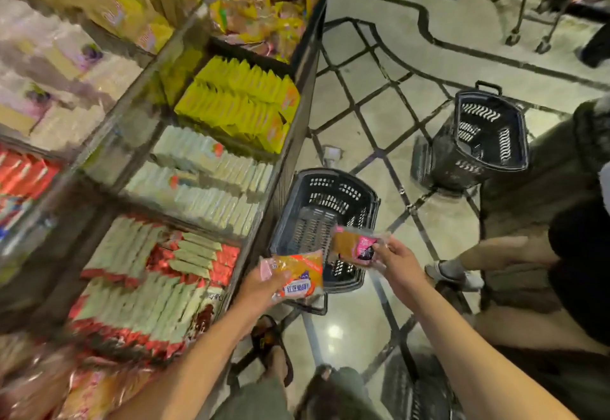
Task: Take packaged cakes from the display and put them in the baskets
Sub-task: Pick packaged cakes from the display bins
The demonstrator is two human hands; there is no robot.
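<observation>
My left hand (264,287) grips an orange and pink packaged cake (298,271) at the near left rim of a black basket (343,188) on the floor. My right hand (397,262) pinches a second packaged cake (355,244), brown with a pink label, over the same basket's near right side. This basket looks to hold nothing. A second black basket (488,135) with wheels and a handle stands farther right, tilted. The display (284,155) on the left holds rows of wrapped cakes.
Display compartments hold yellow packs (237,102), white packs (211,181) and red-and-white packs (148,287). Another person's leg and sandalled foot (455,274) are close on the right. My sandalled feet (274,350) stand below. Cart wheels (528,39) are at the far top right.
</observation>
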